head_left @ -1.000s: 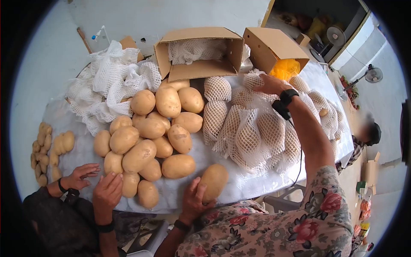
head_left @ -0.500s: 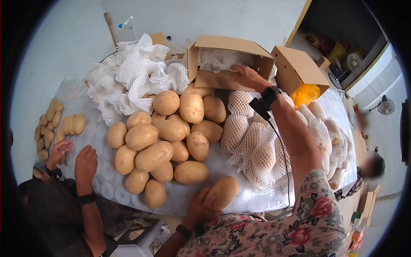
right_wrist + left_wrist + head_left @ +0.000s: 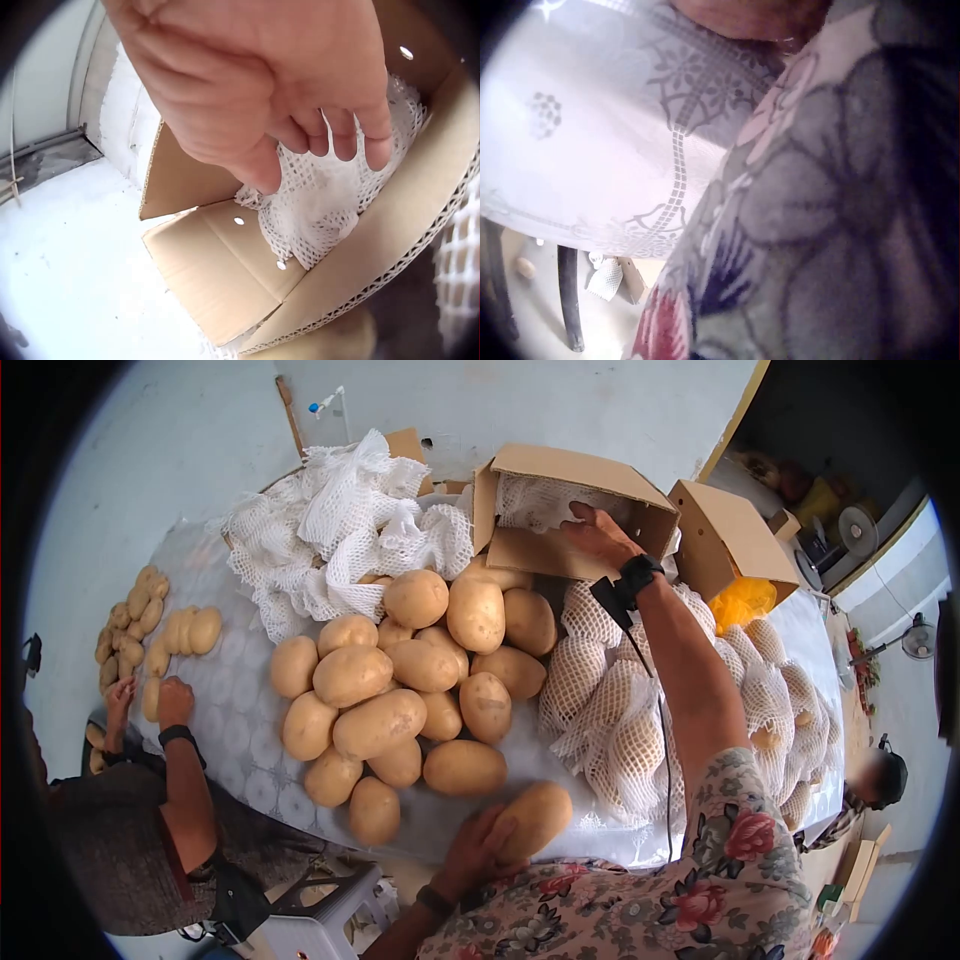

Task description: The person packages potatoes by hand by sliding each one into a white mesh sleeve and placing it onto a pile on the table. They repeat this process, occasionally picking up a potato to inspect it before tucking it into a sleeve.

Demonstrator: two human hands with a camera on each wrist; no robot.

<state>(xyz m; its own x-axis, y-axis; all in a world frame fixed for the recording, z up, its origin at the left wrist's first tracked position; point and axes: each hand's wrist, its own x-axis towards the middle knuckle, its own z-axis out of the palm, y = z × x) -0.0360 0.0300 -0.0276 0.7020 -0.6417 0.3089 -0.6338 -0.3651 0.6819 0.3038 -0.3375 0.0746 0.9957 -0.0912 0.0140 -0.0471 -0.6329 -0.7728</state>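
At the table's front edge my left hand (image 3: 474,856) grips a large potato (image 3: 538,820), fingers curled along its left side. In the left wrist view the flowered shirt (image 3: 802,202) fills much of the picture and the potato is not seen. My right hand (image 3: 600,536) is at the mouth of an open cardboard box (image 3: 590,468) lying on its side. The right wrist view shows this hand (image 3: 262,82) with fingers extended and slightly bent, over white foam net sleeves (image 3: 322,199) inside the box. Nothing shows in its grasp.
Bare potatoes (image 3: 380,725) are heaped mid-table; netted potatoes (image 3: 640,735) lie to the right. Loose foam nets (image 3: 340,510) pile at back left. A second box (image 3: 735,540) holds a yellow bag (image 3: 742,603). Another person's hands (image 3: 175,702) are near smaller potatoes (image 3: 190,630) at left.
My right hand has moved from the netted potatoes to the open box's mouth. The left hand keeps the potato. The view has shifted left, and the other person's hands moved away from the heap.
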